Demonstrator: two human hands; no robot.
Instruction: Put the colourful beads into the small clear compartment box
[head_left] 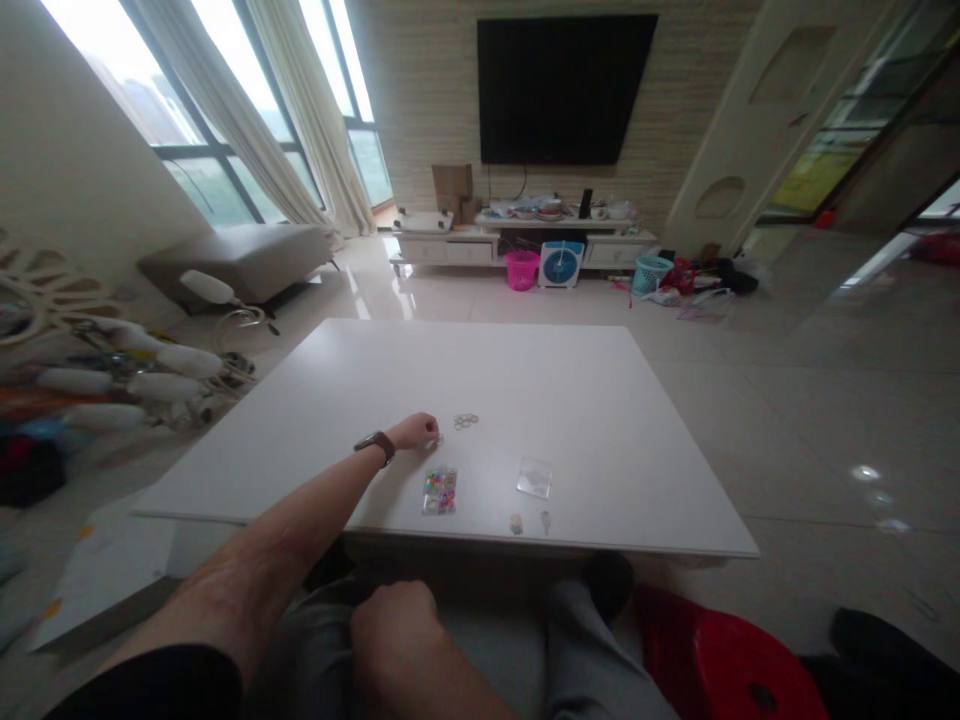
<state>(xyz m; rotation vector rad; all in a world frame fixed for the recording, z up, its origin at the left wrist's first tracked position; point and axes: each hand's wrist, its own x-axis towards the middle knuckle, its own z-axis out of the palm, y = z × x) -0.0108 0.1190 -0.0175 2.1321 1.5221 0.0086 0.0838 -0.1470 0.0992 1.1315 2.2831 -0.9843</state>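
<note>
My left hand (415,431), with a watch (374,447) on its wrist, reaches over the white table (480,370). Its fingers are pinched by a small shiny piece (439,440), too small to make out. Just right of it lies a little cluster of linked metal rings (466,422). Nearer the front edge sits a clear compartment box (439,491) with colourful small pieces inside. To its right are a clear square lid or tray (535,478), a small yellowish item (516,523) and a small key-like item (546,521). My right hand (397,625) rests curled on my lap, below the table edge.
A red plastic stool (750,670) stands at the lower right. Several white-shaded lamp arms (172,370) crowd the floor on the left. Across the room are a TV cabinet (465,250), a pink basket (522,269) and a blue-and-white box fan (561,265).
</note>
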